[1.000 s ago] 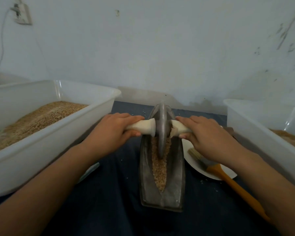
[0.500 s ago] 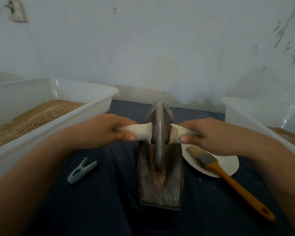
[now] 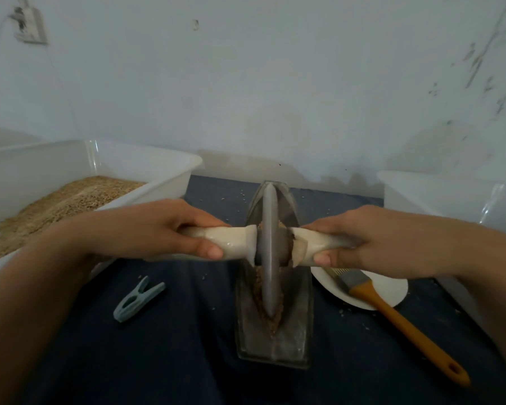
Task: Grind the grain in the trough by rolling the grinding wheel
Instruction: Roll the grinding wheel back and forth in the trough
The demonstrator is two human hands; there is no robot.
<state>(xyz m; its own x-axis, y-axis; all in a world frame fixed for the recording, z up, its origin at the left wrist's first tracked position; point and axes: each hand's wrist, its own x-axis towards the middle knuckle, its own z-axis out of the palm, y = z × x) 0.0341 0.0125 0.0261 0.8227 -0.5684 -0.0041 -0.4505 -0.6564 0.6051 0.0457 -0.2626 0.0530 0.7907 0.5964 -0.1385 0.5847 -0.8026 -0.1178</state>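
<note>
A grey metal grinding wheel [image 3: 269,249] stands on edge in a boat-shaped metal trough [image 3: 275,337] on the dark cloth. Brown grain [image 3: 275,320] lies along the trough's groove beside and below the wheel's near edge. A pale wooden axle runs through the wheel. My left hand [image 3: 158,229] grips the axle's left handle [image 3: 231,244], fingers over the top and thumb underneath. My right hand [image 3: 371,238] grips the right handle [image 3: 307,248] the same way.
A white tub [image 3: 170,173] of grain stands at the left, another white tub [image 3: 421,188] at the right. A white plate [image 3: 392,290] and an orange-handled brush [image 3: 398,320] lie right of the trough. A grey clothes peg [image 3: 138,299] lies on the cloth at the left.
Both hands have drawn the wheel toward me along the trough, from its far part to the middle and near part. The peg has come into view as my left arm moved back.
</note>
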